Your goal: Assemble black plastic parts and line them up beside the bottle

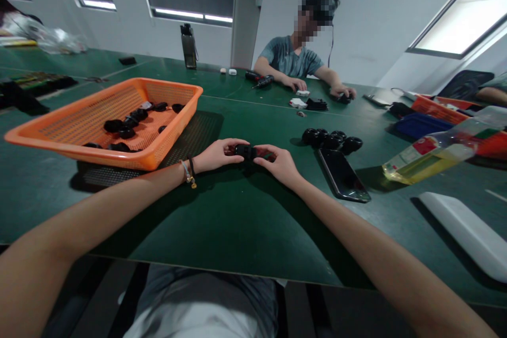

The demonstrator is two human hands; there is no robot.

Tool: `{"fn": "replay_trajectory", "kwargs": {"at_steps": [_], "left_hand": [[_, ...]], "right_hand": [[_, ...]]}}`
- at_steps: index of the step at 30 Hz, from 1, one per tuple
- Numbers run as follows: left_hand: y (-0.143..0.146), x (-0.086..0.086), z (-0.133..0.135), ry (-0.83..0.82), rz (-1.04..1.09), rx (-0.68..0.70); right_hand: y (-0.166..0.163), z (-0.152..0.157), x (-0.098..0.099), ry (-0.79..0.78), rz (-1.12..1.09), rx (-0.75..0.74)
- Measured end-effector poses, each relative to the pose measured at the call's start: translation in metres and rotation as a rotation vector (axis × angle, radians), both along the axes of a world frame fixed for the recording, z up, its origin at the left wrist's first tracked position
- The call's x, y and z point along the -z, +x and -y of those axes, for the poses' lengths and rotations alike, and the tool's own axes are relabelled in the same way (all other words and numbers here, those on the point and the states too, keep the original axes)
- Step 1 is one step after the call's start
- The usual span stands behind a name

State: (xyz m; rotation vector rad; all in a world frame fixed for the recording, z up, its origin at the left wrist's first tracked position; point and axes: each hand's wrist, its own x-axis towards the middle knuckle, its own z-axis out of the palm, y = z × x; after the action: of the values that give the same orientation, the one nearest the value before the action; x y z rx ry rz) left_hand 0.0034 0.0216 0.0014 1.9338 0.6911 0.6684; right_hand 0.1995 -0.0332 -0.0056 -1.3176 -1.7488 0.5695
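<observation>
My left hand (217, 156) and my right hand (280, 163) meet over the green table (237, 222), both closed on one small black part (247, 151) with a reddish bit on its right side. The left fingers curl round its left end, and the right fingers pinch its right end. A bracelet sits on my left wrist. To the left stands an orange basket (79, 142) holding several black parts (124, 129). To the right, several finished-looking black parts (331, 140) lie in a cluster above a dark phone (343, 174).
A person in a grey shirt (291, 58) sits across the table, hands near small parts and a screwdriver (261, 82). A tilted drink bottle (435, 156), a white object (463, 229), blue and orange trays (431, 116) are at the right. A dark bottle (189, 45) stands far back.
</observation>
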Motion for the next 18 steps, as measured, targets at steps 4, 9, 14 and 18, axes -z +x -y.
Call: {"fn": "replay_trajectory", "kwargs": {"at_steps": [4,9,14,18], "left_hand": [[0.0004,-0.0007,0.0005,-0.001,-0.014,-0.008],[0.0005,-0.0006,0.0007,0.007,-0.014,-0.008],[0.0006,0.0003,0.0004,-0.002,-0.008,-0.006],[0.0008,0.0007,0.0002,-0.008,0.002,0.004]], "right_hand": [[0.0005,0.0006,0.0001,-0.001,0.0,0.001],[0.0019,0.0004,0.0012,0.029,0.015,0.002],[0.0014,-0.0002,0.0015,0.031,0.013,0.013],[0.0002,0.0008,0.0007,0.031,-0.015,0.0]]}}
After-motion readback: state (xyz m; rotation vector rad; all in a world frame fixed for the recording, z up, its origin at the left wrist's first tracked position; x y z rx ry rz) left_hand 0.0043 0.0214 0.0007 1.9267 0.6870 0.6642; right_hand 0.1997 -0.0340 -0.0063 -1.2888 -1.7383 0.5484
